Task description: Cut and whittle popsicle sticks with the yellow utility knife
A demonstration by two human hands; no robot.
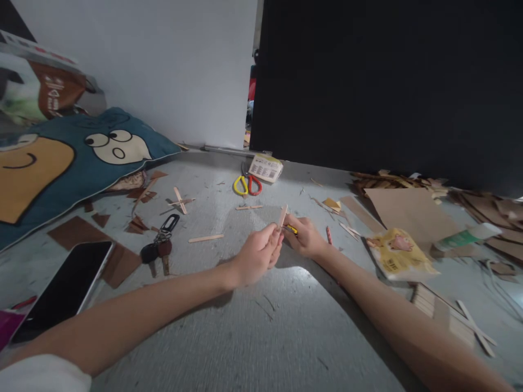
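Observation:
Over the middle of the grey table, my left hand (pixel 258 249) is closed around a flat wooden popsicle stick (pixel 283 214), whose upper end sticks up out of the fingers. My right hand (pixel 307 237) is closed on a small yellow-handled cutter (pixel 291 228), its front end against or very near the stick; the exact contact is hidden by the fingers. Another popsicle stick (pixel 206 238) lies flat left of my hands. One more stick (pixel 249 207) lies beyond them, below scissors (pixel 247 185) with one yellow and one red handle loop.
A phone (pixel 65 288), keys (pixel 163 247) and brown cardboard scraps (pixel 77 234) lie left, before a blue cartoon pillow (pixel 122 141). To the right are a yellow packet (pixel 400 253), a green-and-white tube (pixel 466 237), cardboard (pixel 400 209) and assembled sticks (pixel 441 310). A black panel (pixel 384 81) stands behind.

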